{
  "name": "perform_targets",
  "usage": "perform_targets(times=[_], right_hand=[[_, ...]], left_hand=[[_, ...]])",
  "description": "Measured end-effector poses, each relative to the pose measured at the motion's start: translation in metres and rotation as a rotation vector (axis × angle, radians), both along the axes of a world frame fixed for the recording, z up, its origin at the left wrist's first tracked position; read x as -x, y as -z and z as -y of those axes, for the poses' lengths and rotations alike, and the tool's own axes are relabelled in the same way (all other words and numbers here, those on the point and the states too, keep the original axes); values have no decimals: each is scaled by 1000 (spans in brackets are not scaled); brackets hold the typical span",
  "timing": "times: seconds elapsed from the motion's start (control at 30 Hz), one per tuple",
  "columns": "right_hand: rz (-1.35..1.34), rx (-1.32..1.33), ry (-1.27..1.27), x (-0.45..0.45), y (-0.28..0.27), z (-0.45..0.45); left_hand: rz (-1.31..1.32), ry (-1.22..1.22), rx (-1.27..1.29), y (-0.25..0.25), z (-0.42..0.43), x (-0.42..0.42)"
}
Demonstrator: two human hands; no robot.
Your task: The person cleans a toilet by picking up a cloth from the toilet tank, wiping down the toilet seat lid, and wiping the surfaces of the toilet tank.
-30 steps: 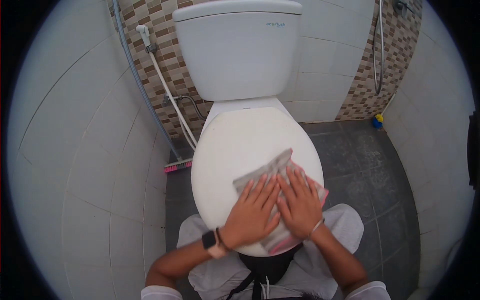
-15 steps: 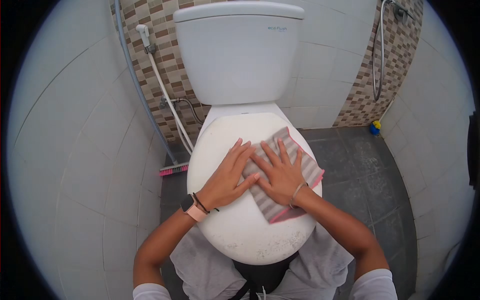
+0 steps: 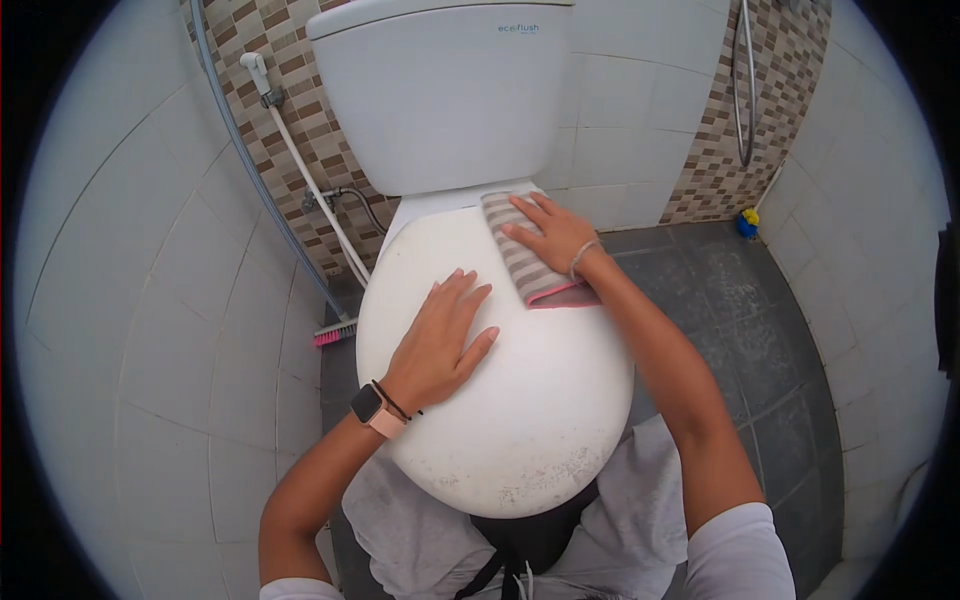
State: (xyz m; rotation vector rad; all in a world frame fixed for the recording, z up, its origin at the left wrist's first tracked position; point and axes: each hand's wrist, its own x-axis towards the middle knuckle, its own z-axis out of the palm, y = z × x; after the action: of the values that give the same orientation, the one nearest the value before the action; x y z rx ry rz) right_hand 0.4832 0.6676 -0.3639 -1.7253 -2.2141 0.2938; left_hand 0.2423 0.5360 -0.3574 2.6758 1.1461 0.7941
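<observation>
My right hand (image 3: 552, 238) lies open on a grey-and-beige striped cloth (image 3: 522, 272) with pink edging, its fingers spread and pressing the cloth down. The cloth covers the rear right part of the closed white toilet lid (image 3: 530, 400). Its near edge is folded over, and part of it is hidden under the hand and wrist. My left hand (image 3: 437, 340), with a watch on the wrist, rests open on the left half of the lid, apart from the cloth. Rough grey marks show on the lid's near edge.
Behind the lid rises the white cistern (image 3: 440, 100). At left are a handheld sprayer (image 3: 256, 72), a pink-bristled floor brush (image 3: 336, 332) and the tiled wall. Dark tiles (image 3: 700, 300) form the floor. A blue-and-yellow brush head (image 3: 747, 223) sits in the far right corner.
My right hand has slid the cloth away from me, toward the cistern, and its near edge now lies folded. My left hand has shifted slightly and is now off the cloth. The view has tilted.
</observation>
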Motion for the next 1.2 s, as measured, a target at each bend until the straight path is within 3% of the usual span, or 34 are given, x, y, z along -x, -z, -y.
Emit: perform_targets(times=[0.23, 0.33, 0.53, 0.73, 0.97, 1.1, 1.17, 1.2], right_hand=[[-471, 24, 106, -50, 18, 91], [-527, -32, 202, -46, 25, 146], [-369, -197, 312, 1, 31, 254], [133, -125, 127, 68, 7, 317], [174, -140, -274, 82, -4, 226], [276, -200, -266, 98, 5, 135], [231, -244, -240, 110, 6, 99], [80, -250, -185, 114, 2, 90]], left_hand=[[0, -22, -20, 3, -1, -3], [5, -31, -20, 2, 1, -4], [8, -34, -32, 4, 0, -4], [46, -46, -46, 6, 1, -4], [255, -46, -129, -18, 17, 11], [335, -72, -38, -12, 35, 15], [356, -127, 13, 6, 19, 15], [365, -155, 33, 8, 11, 16]])
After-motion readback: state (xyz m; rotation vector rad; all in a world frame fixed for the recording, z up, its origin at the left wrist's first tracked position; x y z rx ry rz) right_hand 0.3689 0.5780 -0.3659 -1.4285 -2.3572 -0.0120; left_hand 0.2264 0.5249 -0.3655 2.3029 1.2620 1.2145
